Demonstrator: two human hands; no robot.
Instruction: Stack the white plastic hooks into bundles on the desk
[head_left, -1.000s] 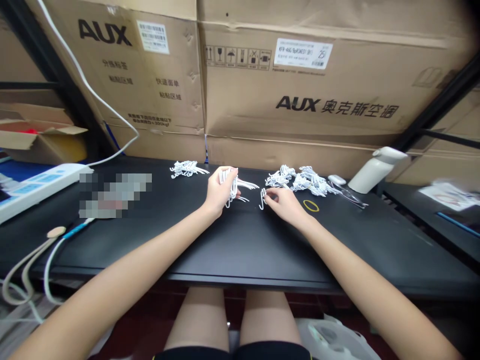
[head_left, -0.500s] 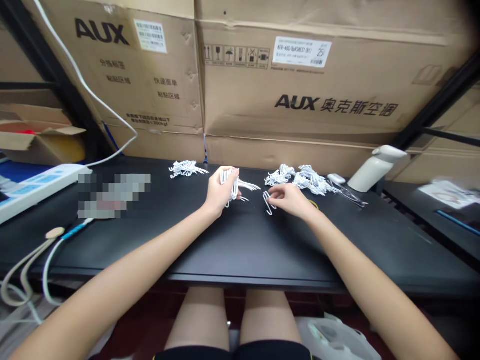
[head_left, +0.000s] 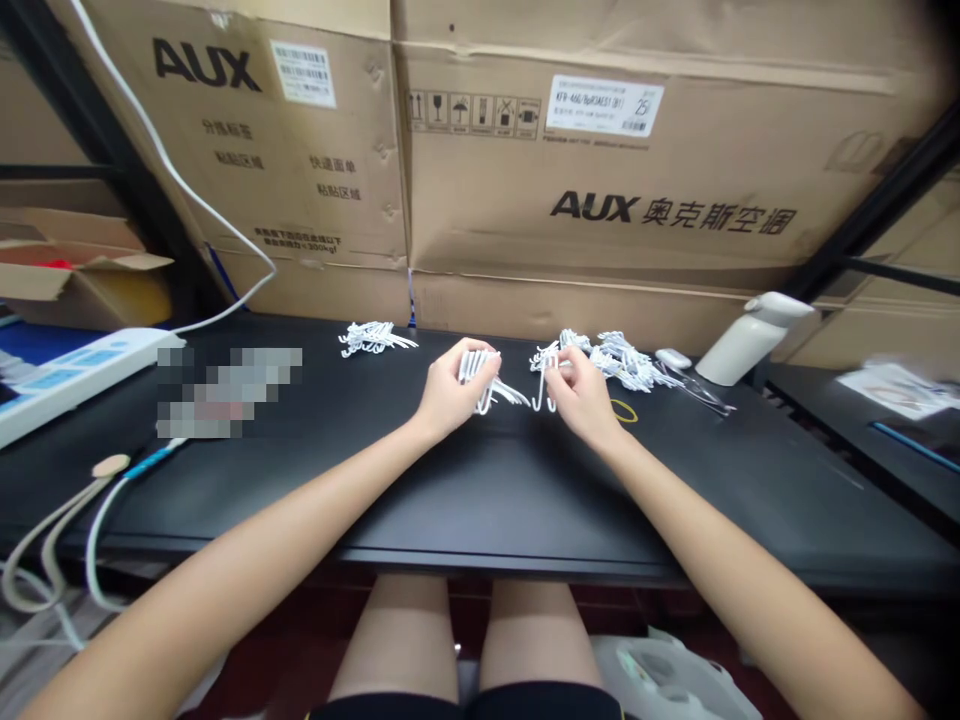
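A bundle of white wire hooks [head_left: 480, 369] is gripped in my left hand [head_left: 449, 388], fingers wrapped round it, the loose ends sticking out to the right. Just to its right, my right hand [head_left: 586, 398] pinches a couple of white hooks [head_left: 545, 388] by their upper part, their curved ends pointing down. The two hands are close but apart. Behind my right hand lies a heap of white hooks [head_left: 628, 362] on the black table [head_left: 480, 490]. A smaller pile of hooks [head_left: 372, 338] lies to the left, beyond my left hand.
A yellow rubber band [head_left: 624, 411] lies by my right wrist. At the right stand a white bottle [head_left: 752, 340], a small white case [head_left: 673, 358] and glasses [head_left: 705, 392]. A power strip [head_left: 97, 370] and cables are at left. Large cardboard boxes [head_left: 600, 240] wall the back.
My left hand has shifted slightly right with its bundle, which has turned. My right hand has raised its hooks and turned them more upright. The rubber band shows more fully.
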